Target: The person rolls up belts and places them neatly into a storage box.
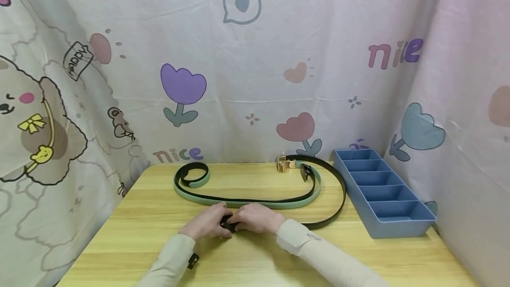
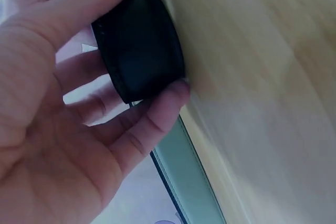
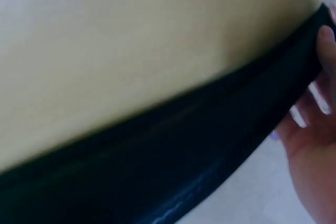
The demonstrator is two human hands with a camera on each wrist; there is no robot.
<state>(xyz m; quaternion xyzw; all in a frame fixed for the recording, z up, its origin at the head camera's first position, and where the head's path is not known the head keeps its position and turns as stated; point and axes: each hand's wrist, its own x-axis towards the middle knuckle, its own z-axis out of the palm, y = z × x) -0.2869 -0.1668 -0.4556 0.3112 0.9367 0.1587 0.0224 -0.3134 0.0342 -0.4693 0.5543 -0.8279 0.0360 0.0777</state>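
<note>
A black belt (image 1: 345,194) curves from a gold buckle (image 1: 282,164) at the back down to both hands at the table's front middle. My left hand (image 1: 209,223) grips its coiled end (image 2: 142,45), thumb on one side and fingers round the other. Beside it, my right hand (image 1: 256,218) pinches the same belt, whose strap (image 3: 173,140) stretches across the right wrist view. Just beyond the hands lies a light green belt (image 1: 287,205), curled at its left end. A black strap (image 1: 255,200) runs along its inner side; a dark buckle (image 1: 306,172) is at the right.
A blue-grey box (image 1: 398,229) with several compartments stands at the table's right edge. The wooden table (image 1: 131,229) reaches back to a printed cloth (image 1: 255,70). A small black object (image 1: 193,261) is by the left sleeve.
</note>
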